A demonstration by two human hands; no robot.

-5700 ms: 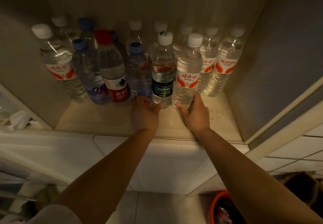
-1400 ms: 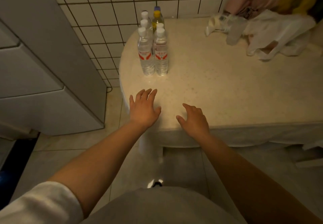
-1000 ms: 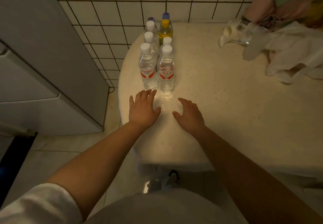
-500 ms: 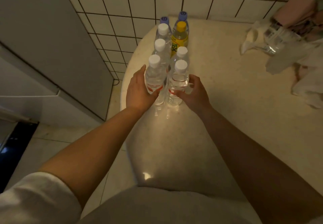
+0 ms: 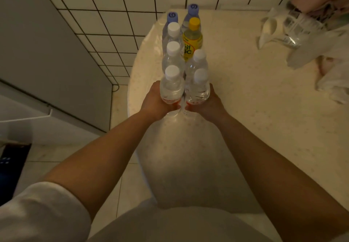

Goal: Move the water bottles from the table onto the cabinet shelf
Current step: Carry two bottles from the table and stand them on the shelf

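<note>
A white-tiled wall backs the pale speckled counter, where bottles stand in two short rows near its rounded left edge. The left hand wraps its fingers around the front left bottle; the right hand grips the front right bottle (both white-capped, red-labelled, touching each other). Behind stand three white-capped bottles, a yellow-capped bottle and two blue-capped ones.

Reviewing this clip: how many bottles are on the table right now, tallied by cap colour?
White-capped bottles: 5, two of them gripped, one in the left hand and one in the right hand
Blue-capped bottles: 2
Yellow-capped bottle: 1
Total: 8
</note>
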